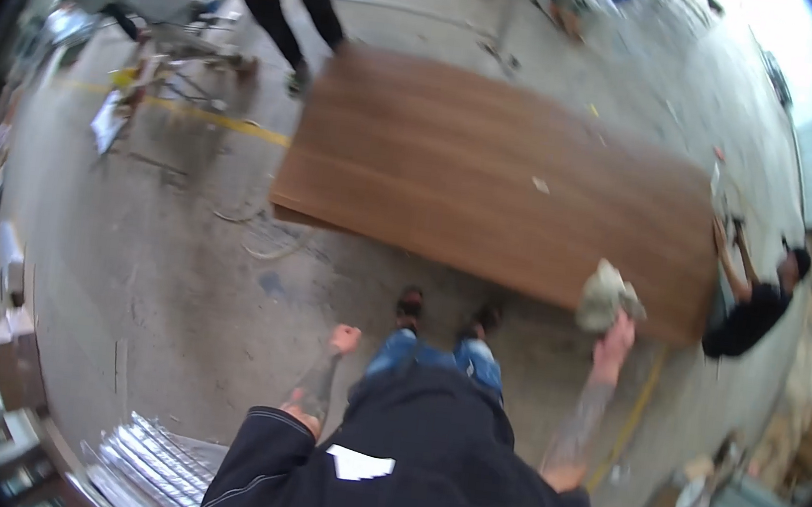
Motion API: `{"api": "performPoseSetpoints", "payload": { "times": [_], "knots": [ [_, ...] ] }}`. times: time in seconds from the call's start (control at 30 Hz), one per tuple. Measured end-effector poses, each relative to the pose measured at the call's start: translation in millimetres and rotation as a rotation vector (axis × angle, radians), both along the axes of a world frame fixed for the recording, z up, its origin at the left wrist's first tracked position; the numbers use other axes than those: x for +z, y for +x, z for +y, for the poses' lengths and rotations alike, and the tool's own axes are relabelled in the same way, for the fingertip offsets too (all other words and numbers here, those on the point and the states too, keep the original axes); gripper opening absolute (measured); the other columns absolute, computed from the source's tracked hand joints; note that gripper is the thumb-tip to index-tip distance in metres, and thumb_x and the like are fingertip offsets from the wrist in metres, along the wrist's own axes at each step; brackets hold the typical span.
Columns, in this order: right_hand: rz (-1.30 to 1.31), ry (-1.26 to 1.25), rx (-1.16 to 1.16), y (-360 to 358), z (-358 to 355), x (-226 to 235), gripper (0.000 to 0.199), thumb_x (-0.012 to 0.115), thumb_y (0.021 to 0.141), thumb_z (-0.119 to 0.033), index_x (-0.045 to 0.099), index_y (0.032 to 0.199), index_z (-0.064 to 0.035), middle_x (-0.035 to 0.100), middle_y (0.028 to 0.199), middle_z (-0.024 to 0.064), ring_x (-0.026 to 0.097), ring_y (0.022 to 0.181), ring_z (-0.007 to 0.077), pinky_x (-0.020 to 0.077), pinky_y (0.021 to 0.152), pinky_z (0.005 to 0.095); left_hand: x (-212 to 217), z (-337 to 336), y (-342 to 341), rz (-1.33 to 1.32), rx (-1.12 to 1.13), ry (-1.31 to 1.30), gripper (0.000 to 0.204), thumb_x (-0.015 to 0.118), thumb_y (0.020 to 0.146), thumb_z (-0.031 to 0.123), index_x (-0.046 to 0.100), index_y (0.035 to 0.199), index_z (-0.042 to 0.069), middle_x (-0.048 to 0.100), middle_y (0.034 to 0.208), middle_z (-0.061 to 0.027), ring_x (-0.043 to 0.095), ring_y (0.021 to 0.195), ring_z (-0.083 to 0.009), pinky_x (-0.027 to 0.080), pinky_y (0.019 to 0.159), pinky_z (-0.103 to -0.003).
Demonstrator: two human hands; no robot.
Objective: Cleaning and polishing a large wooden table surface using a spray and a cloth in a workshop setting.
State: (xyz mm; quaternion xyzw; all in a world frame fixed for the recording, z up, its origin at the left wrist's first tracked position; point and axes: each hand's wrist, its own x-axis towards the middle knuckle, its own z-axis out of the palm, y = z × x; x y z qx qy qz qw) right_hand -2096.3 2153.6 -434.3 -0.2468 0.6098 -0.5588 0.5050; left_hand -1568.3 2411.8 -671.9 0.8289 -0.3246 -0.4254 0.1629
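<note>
pale cloth in right hand (blurry)

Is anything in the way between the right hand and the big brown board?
Only the cloth that the right hand holds; I can't tell if it touches the board. Nothing else visible is between them.

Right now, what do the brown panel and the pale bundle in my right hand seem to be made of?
The brown panel looks like wood or laminate, smooth and rather matt, with faint grain-like streaks. The pale bundle in your right hand is probably cloth, soft and crumpled; blur hides any weave.
</note>
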Motion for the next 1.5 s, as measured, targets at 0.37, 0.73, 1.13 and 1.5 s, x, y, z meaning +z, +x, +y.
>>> {"api": "performPoseSetpoints", "payload": {
  "times": [0.37, 0.73, 1.13, 1.5],
  "knots": [
    [0.232, 0.224, 0.045, -71, -49, -121, 0.034, 0.053, 0.096, -0.014, 0.054, 0.128, -0.002, 0.06, 0.121, 0.005, 0.056, 0.11, 0.0164, 0.0427, 0.095, 0.0296, 48, -34, -102, 0.228, 0.056, 0.217, 0.042, 0.061, 0.093, 0.029, 0.056, 0.122, 0.0, 0.066, 0.104, -0.0124, 0.064, 0.093, -0.019, 0.052, 0.082, -0.032],
    [1.089, 0.211, 0.586, -89, -99, -403, 0.025, 0.056, 0.088, -0.017, 0.059, 0.107, -0.0011, 0.057, 0.106, 0.0196, 0.054, 0.102, 0.0376, 0.0431, 0.089, 0.0425, -108, -228, -102, -0.083, -0.706, -0.157, 0.061, 0.068, 0.085, 0.03, 0.044, 0.132, -0.002, 0.047, 0.134, -0.0231, 0.042, 0.128, -0.0402, 0.033, 0.108, -0.047],
    [1.203, 0.011, 0.676, 84, -29, -452, 0.035, 0.066, 0.07, -0.007, 0.057, 0.103, -0.0084, 0.056, 0.105, 0.013, 0.052, 0.099, 0.0341, 0.045, 0.088, 0.042, -217, -392, -154, -0.222, -0.011, 0.536, 0.154, 0.066, 0.055, 0.086, -0.02, 0.146, -0.005, -0.023, 0.148, -0.0366, -0.017, 0.14, -0.0506, 0.004, 0.112, -0.062],
    [1.32, 0.153, 0.528, 89, -33, -441, 0.02, 0.065, 0.069, -0.015, 0.055, 0.086, -0.0084, 0.054, 0.086, 0.0131, 0.051, 0.087, 0.0317, 0.0435, 0.073, 0.0446, -218, -402, -187, -0.417, -0.112, 0.661, 0.166, 0.073, 0.042, 0.086, -0.02, 0.146, -0.004, -0.017, 0.15, -0.037, -0.002, 0.142, -0.0514, 0.012, 0.11, -0.066]
  ]
}}
